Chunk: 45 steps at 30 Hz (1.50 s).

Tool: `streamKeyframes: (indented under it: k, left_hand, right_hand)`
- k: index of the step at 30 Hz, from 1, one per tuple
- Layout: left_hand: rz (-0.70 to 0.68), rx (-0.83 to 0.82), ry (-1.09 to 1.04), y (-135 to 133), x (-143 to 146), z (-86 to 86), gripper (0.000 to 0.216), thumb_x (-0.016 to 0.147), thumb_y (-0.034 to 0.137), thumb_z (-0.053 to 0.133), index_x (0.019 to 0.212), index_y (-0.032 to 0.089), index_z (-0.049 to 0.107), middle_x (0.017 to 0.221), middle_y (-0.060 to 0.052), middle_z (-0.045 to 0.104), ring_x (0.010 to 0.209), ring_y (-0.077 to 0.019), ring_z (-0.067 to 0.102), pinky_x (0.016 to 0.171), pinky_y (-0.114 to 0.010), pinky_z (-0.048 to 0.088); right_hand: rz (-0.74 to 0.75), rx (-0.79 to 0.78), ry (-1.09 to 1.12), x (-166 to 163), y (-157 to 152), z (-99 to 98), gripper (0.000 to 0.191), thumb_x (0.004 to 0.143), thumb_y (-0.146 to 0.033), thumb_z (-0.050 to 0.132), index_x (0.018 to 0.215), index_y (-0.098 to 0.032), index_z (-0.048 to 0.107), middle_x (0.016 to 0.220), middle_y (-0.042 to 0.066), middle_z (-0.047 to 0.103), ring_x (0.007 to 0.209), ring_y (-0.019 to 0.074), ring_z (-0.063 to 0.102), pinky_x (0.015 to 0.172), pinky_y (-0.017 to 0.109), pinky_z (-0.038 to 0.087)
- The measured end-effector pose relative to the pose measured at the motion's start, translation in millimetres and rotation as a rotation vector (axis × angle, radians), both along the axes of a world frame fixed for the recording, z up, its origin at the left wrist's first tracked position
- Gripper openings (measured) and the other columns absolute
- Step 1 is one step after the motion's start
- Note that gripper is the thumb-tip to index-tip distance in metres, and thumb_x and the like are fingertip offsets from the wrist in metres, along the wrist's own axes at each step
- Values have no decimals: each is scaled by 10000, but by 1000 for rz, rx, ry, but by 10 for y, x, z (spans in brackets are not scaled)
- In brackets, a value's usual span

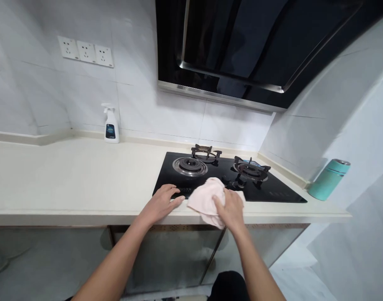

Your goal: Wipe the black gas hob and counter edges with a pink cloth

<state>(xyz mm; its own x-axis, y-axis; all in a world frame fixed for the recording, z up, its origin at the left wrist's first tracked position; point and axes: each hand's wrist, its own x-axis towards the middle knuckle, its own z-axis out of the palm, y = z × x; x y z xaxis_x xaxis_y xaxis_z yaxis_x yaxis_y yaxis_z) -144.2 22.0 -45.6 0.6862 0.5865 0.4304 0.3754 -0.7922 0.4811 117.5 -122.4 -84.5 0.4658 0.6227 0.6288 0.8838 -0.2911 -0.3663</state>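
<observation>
My right hand (231, 209) is closed on a pale pink cloth (205, 198), pressing it against the front edge of the black glass gas hob (219, 173). My left hand (163, 202) lies flat with fingers stretched out on the front left corner of the hob and the cream countertop (68, 179), just left of the cloth. The left burner (190, 166) has its pan support (206, 152) lifted off and set behind it. The right burner (250, 169) carries its support.
A white spray bottle (111, 123) stands at the back wall. A teal cylindrical flask (328, 179) leans at the counter's right end by the wall. A black range hood (241, 46) hangs over the hob. Wall sockets (85, 51) sit upper left. Cabinet fronts lie below the counter edge.
</observation>
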Motion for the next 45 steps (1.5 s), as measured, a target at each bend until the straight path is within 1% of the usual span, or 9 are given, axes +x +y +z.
streamKeyframes:
  k: [5,11,15,19,23,29,33,40,45]
  left_hand:
    - [4,-58,-114,3,-40,9,686,1009,600,493,1560,200,406,1578,-148,487,1458,-295,472,1235,-504,373]
    - [80,169,-223,33,-78,48,485,973,476,556,1384,223,603,1576,-160,468,1485,-339,427,1229,-566,367]
    - [55,207,-71,-122,177,166,459,965,500,572,1353,271,661,1638,-133,427,1525,-380,363,1235,-616,317]
    - [4,-19,270,-349,683,295,813,878,766,566,1588,395,427,1728,-128,274,1567,-530,176,1164,-812,187]
    - [-34,-78,415,-443,1251,371,882,840,861,487,1612,460,345,1764,-81,173,1563,-577,76,1125,-873,66]
    - [45,-22,411,-341,1736,392,704,898,711,487,1528,397,502,1678,-98,359,1539,-505,210,1169,-805,114]
    - [133,-5,401,-100,1514,352,689,877,719,526,1491,406,529,1647,-70,407,1536,-441,235,1198,-757,126]
    - [485,-37,391,605,364,390,669,878,674,578,1480,387,531,1593,-121,469,1445,-456,384,1116,-740,278]
    - [602,-22,372,676,-267,364,536,918,614,557,1395,373,592,1535,-128,539,1424,-444,423,1086,-725,318]
  right_hand:
    - [328,-162,23,-511,534,273,534,985,-504,508,1337,-121,630,1323,213,638,1287,360,533,1137,558,341]
    - [528,-132,22,-302,736,502,403,997,-413,516,1293,-184,664,1330,107,688,1232,227,603,1085,404,437]
    - [503,77,-9,-49,431,370,368,1017,-407,463,1207,-201,702,1290,110,695,1238,241,592,1115,452,395]
    - [305,230,119,423,73,202,464,1034,-478,374,957,-220,752,1016,86,737,970,215,661,928,366,482]
    - [167,172,200,797,-66,95,470,963,-537,410,916,-228,760,1024,102,748,972,261,659,908,397,481]
    - [111,-52,126,847,-59,14,471,941,-551,403,971,-267,778,1126,76,749,1045,293,624,914,432,446]
    - [43,-67,119,900,-53,-34,489,932,-535,395,980,-256,792,1168,108,732,1066,310,612,916,448,451]
    - [-70,-98,68,896,-35,-62,486,926,-535,408,988,-271,811,1179,126,724,1074,351,608,946,533,441]
    - [-74,-113,75,828,-21,-24,465,928,-506,417,987,-270,813,1168,125,724,1088,354,606,951,522,441]
